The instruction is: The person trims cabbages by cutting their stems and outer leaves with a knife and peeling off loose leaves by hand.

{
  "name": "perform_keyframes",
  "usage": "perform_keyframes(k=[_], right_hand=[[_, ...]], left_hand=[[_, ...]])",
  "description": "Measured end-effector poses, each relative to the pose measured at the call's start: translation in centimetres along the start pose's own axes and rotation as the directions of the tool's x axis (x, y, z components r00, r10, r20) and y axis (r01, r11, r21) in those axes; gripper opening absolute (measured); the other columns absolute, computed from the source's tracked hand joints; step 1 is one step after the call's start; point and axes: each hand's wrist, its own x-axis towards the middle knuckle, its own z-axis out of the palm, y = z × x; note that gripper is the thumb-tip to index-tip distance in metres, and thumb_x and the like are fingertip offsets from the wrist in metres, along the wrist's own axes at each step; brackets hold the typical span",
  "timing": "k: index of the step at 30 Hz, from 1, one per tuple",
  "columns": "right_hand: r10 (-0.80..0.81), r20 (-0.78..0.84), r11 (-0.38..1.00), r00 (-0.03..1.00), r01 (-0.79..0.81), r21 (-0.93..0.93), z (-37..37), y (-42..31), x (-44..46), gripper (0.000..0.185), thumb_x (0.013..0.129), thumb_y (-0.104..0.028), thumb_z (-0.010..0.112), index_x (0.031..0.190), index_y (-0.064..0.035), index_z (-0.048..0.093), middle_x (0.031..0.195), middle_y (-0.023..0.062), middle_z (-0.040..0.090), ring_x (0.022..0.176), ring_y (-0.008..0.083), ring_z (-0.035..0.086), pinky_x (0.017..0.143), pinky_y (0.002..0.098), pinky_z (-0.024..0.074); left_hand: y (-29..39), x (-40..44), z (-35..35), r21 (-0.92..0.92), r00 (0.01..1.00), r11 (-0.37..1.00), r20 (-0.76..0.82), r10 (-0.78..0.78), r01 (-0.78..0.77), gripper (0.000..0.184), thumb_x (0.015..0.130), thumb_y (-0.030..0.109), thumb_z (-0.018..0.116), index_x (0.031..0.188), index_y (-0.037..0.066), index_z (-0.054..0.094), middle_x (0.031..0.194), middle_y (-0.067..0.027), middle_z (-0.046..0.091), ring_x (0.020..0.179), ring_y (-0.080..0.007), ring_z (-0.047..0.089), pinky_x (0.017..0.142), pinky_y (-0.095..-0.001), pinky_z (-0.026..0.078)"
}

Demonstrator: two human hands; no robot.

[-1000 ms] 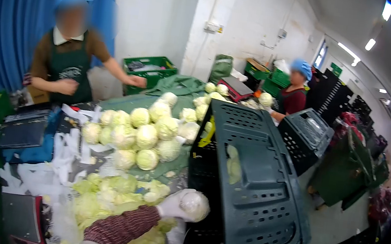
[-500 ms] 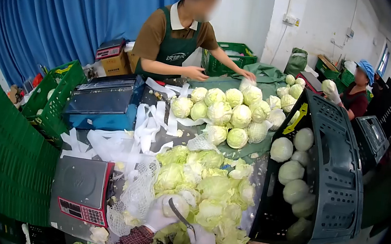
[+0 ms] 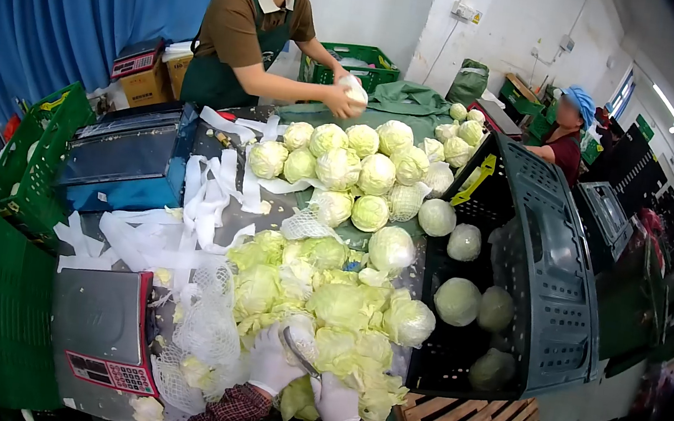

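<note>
My left hand [image 3: 271, 362], in a white glove, is closed around a pale cabbage [image 3: 302, 331] low in the middle of the head view. In my gloved right hand [image 3: 337, 402] is a knife with a curved blade [image 3: 296, 349], which lies across the cabbage's face; whether it cuts in cannot be told. A heap of loose cabbage leaves [image 3: 346, 308] spreads just beyond and beside both hands. White foam netting [image 3: 209, 329] lies left of my left hand. Two pale cabbages, one upper [image 3: 391, 249] and one lower [image 3: 409, 319], rest at the heap's right side.
A dark crate [image 3: 553, 262] lies tipped at the right, its opening toward the table, with several cabbages inside. More cabbages [image 3: 338, 167] are grouped farther back. At left are a scale [image 3: 101, 316] and a blue-sided machine [image 3: 129, 160]. A co-worker [image 3: 244, 39] stands opposite, holding a cabbage.
Several cabbages have rolled from the tipped crate onto the table and leaf heap. The co-worker opposite now holds a cabbage in both hands. My view has turned right; my hands keep their grip.
</note>
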Motion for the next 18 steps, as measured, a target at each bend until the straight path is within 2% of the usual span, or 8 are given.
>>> perform_keyframes(k=[3,5,10,12,13,15,17,18], right_hand=[[-0.002,0.046,0.998,0.999,0.005,-0.065,0.5,0.3,2.2,0.029,0.093,-0.035,0.053,0.084,-0.0073,0.054,0.058,0.0146,0.058,0.05,0.0335,0.058,0.047,0.0421,0.0462],[0.028,0.078,0.999,0.997,-0.025,-0.039,0.7,-0.2,5.3,0.031,0.093,-0.036,0.051,0.084,-0.007,0.054,0.057,0.0157,0.058,0.05,0.0344,0.058,0.047,0.0438,0.0464],[0.025,0.111,0.998,0.994,-0.031,0.047,0.0,-0.1,5.6,0.033,0.094,-0.038,0.049,0.088,-0.0061,0.055,0.059,0.0187,0.06,0.052,0.0369,0.06,0.049,0.0478,0.0469],[0.113,0.209,0.994,0.971,-0.109,-0.031,-1.4,-0.1,2.6,0.034,0.094,-0.039,0.048,0.091,-0.0055,0.056,0.061,0.02,0.06,0.055,0.0386,0.06,0.051,0.0481,0.0477],[0.074,0.147,0.997,0.986,-0.078,0.026,-1.6,0.1,1.9,0.037,0.094,-0.04,0.047,0.09,-0.005,0.057,0.064,0.0217,0.061,0.057,0.0396,0.061,0.053,0.0494,0.0482],[0.109,0.164,0.994,0.98,-0.112,0.009,-1.0,0.1,3.4,0.039,0.095,-0.041,0.046,0.089,-0.0045,0.058,0.066,0.0225,0.062,0.059,0.0403,0.061,0.056,0.0501,0.0484],[0.14,0.202,0.988,0.969,-0.151,0.044,0.1,0.5,6.8,0.045,0.096,-0.043,0.041,0.091,-0.0022,0.06,0.075,0.0252,0.063,0.07,0.0432,0.062,0.066,0.0519,0.0485],[0.137,0.187,0.988,0.973,-0.148,0.046,1.0,2.0,8.6,0.045,0.096,-0.043,0.041,0.091,-0.0022,0.06,0.075,0.0252,0.063,0.07,0.0432,0.062,0.066,0.0519,0.0485]], left_hand=[[-0.5,0.3,0.8,-0.02,0.999,1.0,-0.036,0.014,-0.015,0.1,0.055,0.04,0.082,0.13,-0.005,0.034,0.121,-0.0229,0.046,0.115,-0.0389,0.043,0.098,-0.0468,0.037],[-1.2,0.9,1.7,-0.059,0.995,0.998,-0.097,-0.007,0.001,0.097,0.055,0.039,0.082,0.128,-0.005,0.035,0.12,-0.0224,0.046,0.114,-0.0392,0.044,0.097,-0.0463,0.038],[-1.3,1.6,0.4,-0.114,1.0,0.993,-0.031,0.001,-0.004,0.095,0.055,0.039,0.081,0.127,-0.005,0.037,0.116,-0.0234,0.049,0.111,-0.0399,0.045,0.095,-0.0456,0.039],[-0.9,1.9,-0.2,-0.098,0.999,0.994,-0.028,0.041,-0.043,0.094,0.055,0.039,0.081,0.126,-0.005,0.038,0.114,-0.0236,0.05,0.11,-0.04,0.046,0.095,-0.0455,0.039],[-0.9,1.5,0.1,-0.079,0.997,0.996,-0.06,0.044,-0.048,0.093,0.055,0.04,0.081,0.126,-0.004,0.039,0.113,-0.0233,0.05,0.109,-0.0396,0.046,0.095,-0.0451,0.04],[-1.2,0.9,0.8,-0.056,0.995,0.997,-0.087,0.047,-0.052,0.093,0.055,0.04,0.082,0.125,-0.004,0.039,0.113,-0.023,0.05,0.109,-0.0393,0.046,0.095,-0.0446,0.04],[-1.8,1.4,1.7,-0.155,0.997,0.988,-0.076,-0.018,0.007,0.096,0.054,0.04,0.084,0.127,-0.003,0.039,0.114,-0.0217,0.05,0.112,-0.0363,0.047,0.096,-0.0423,0.041],[-1.5,0.9,1.2,-0.152,0.996,0.988,-0.085,-0.006,-0.007,0.096,0.054,0.04,0.084,0.127,-0.003,0.039,0.114,-0.0217,0.05,0.112,-0.0363,0.047,0.096,-0.0423,0.041]])
